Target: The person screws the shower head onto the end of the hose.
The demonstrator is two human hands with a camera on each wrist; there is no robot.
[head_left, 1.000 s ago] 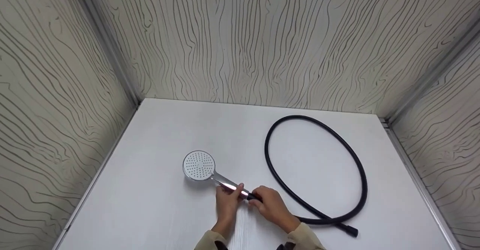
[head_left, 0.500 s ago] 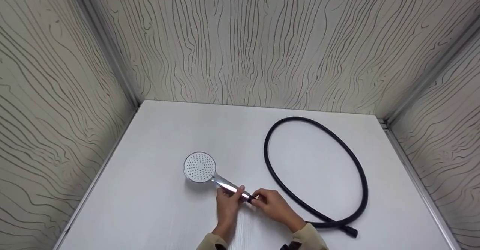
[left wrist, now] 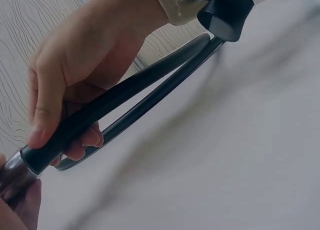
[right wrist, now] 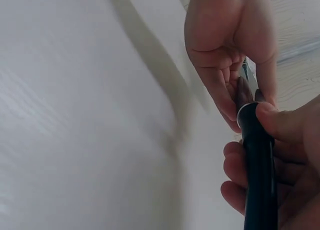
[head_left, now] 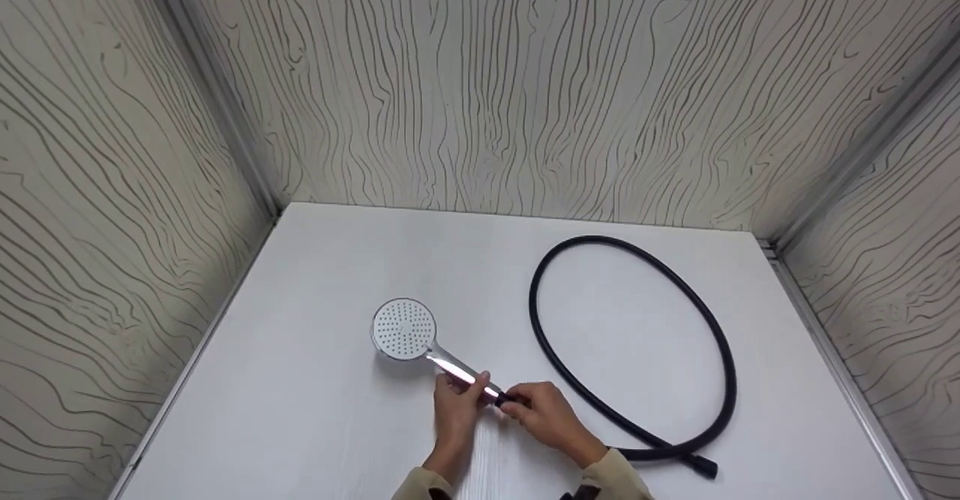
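Observation:
A chrome shower head (head_left: 404,329) with a round white spray face points up, its handle slanting down to the right. My left hand (head_left: 456,408) grips the lower end of that handle, thumb on top. Just right of it, my right hand (head_left: 551,417) pinches the black end of the shower hose (head_left: 724,380) between thumb and fingers. In the right wrist view the black hose end (right wrist: 257,155) meets the base of the chrome handle, and both hands are close together there. The left wrist view shows the same joint, with the right hand's thumb along the hose end (left wrist: 42,155).
The hose lies in a large loop on the right of the white table (head_left: 315,275). Its other black end fitting (head_left: 703,465) rests near the front right, where the hose crosses itself. Wood-grain panels (head_left: 480,87) enclose the back and both sides.
The right hand's fingers have loosened and closed again around the hose end. The shower head has shifted slightly up and to the right, while the left hand keeps its grip.

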